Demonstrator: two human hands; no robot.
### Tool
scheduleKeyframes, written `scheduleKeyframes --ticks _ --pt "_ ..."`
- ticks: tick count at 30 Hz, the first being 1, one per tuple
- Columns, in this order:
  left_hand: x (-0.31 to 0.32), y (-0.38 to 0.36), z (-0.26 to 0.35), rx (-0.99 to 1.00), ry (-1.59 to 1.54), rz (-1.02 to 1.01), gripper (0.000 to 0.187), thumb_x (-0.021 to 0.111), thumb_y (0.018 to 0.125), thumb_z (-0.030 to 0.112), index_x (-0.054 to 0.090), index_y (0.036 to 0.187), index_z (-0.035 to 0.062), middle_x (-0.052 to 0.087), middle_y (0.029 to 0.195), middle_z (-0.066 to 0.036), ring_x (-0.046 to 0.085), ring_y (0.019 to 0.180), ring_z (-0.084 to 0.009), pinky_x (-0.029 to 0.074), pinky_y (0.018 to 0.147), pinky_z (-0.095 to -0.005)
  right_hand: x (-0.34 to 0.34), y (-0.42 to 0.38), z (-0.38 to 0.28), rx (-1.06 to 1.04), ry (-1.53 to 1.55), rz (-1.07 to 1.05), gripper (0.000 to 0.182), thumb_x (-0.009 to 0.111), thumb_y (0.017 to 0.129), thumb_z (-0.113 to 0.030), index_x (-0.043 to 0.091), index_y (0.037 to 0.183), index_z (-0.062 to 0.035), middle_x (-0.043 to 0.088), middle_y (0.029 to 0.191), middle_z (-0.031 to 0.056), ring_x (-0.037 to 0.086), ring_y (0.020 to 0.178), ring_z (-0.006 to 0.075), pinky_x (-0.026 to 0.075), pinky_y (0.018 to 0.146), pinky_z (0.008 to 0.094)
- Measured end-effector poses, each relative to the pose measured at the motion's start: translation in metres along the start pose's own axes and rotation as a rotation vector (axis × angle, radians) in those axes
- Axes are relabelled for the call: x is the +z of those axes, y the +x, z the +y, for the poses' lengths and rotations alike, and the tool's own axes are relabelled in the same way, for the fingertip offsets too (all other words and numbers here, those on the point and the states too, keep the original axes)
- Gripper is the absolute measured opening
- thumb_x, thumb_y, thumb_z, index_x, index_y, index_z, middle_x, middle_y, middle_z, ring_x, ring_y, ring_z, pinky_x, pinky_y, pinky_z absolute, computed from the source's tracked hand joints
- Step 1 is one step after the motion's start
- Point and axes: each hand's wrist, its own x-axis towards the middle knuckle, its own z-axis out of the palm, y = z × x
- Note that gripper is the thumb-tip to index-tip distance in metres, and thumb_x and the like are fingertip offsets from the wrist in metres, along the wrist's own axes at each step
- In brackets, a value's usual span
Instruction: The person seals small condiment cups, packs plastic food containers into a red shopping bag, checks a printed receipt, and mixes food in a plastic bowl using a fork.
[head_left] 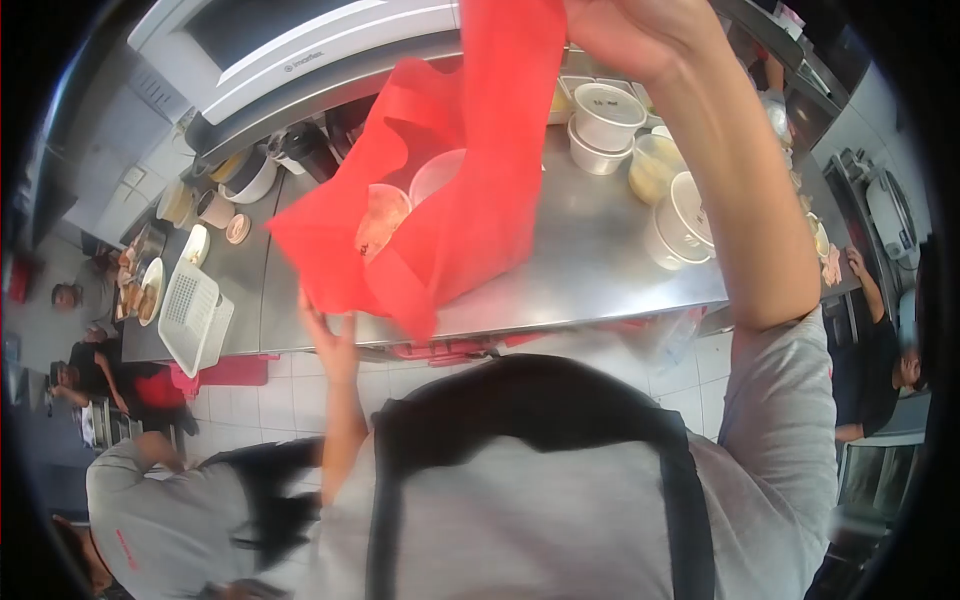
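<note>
"Steel counter [590, 250] across the middle of the frame, white appliance [350, 52] at the upper left. Where's the bag?"

"The red bag [490, 190] is at upper centre, tilted over the counter, its mouth gaping enough to show two round containers [383, 220] inside."

"And the hands?"

"Left hand [335, 345] is below the bag's lower left part, touching its underside. Some fingers are hidden by the fabric, so I can't tell whether it grips or only supports."

"The other one?"

"Right hand [630, 35] is at the top edge, just right of the bag's raised strip. Its fingertips run out of view; I can't tell how it holds on."

"What's around it?"

"Lidded white tubs [608, 118] stand in a stack right of the bag, below the right hand. A white basket [190, 315] sits on the counter at left, well apart from the bag."
</note>
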Motion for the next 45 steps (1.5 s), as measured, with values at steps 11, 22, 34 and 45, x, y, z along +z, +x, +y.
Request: scheduleKeyframes --ticks 11,22,34,45 --pt "0.035 0.072 0.174 0.372 0.648 -0.082 0.037 0.064 0.085 0.027 0.053 0.114 0.0073 0.058 0.11 -0.009 0.055 0.104 -0.021 0.04 0.089 -0.0328 -0.058 -0.062 -0.064 0.042 -1.177 -0.003 0.045 0.057 0.088 -0.029 0.05 0.123 -0.0025 0.063 0.099 0.01 0.062 0.091 0.017 0.05 0.076 0.0303" --pt "0.055 0.028 0.238 0.428 0.485 -0.358 0.084 0.088 0.05 0.03 0.05 0.124 0.013 0.042 0.124 -0.014 0.049 0.107 -0.0276 0.046 0.083 -0.0417 -0.297 -0.287 0.059 0.561 -0.87 1.148 0.053 0.057 0.085 -0.046 0.052 0.115 -0.0036 0.06 0.099 0.0119 0.061 0.076 0.0246 0.053 0.062 0.037" --pt "-0.031 0.074 0.216 0.124 -0.239 -0.418 0.031 0.064 0.074 0.01 0.053 0.101 -0.0005 0.058 0.11 -0.016 0.052 0.109 -0.0219 0.036 0.097 -0.0379 -0.316 -0.272 0.017 0.137 -1.094 1.142 0.015 0.055 0.085 -0.023 0.054 0.077 -0.0094 0.049 0.066 -0.0033 0.045 0.056 0.0066 0.035 0.045 0.0216" --pt "0.061 0.053 0.193 0.43 0.764 -0.657 0.028 0.071 0.072 0.017 0.061 0.096 0.0079 0.059 0.096 -0.012 0.055 0.092 -0.0267 0.046 0.081 -0.0373 -0.053 -0.085 -0.068 -0.24 -1.372 0.418 0.032 0.053 0.092 -0.021 0.057 0.115 0.0011 0.061 0.104 0.0039 0.056 0.092 0.0102 0.044 0.079 0.022"
